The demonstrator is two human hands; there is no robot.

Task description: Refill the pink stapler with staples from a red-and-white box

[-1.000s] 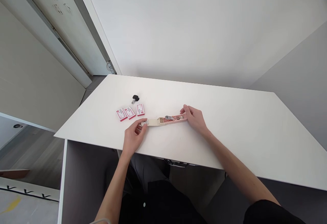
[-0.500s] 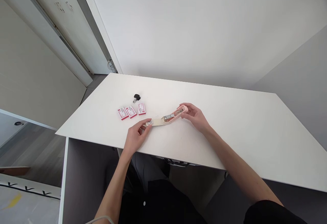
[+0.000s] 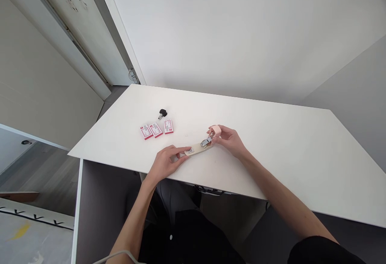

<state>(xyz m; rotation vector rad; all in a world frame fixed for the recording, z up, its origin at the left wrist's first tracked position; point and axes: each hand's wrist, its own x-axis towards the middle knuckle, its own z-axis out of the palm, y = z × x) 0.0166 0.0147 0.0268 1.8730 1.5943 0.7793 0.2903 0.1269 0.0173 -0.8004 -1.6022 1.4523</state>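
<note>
Stapler [image 3: 200, 146] sits on the white table [image 3: 286, 155], near the front edge, between both hands. Left hand [image 3: 167, 162] lies flat-ish, fingers loosely extended, fingertips pressing the cream base end down. Right hand [image 3: 229, 138] pinches the pink top arm, which is tilted up off the base at the right end; metal part visible at the hinge. Three small red-and-white boxes [image 3: 156, 129] lie in a row left of the stapler, well apart from it. Small black item [image 3: 163, 113] just behind the boxes.
</note>
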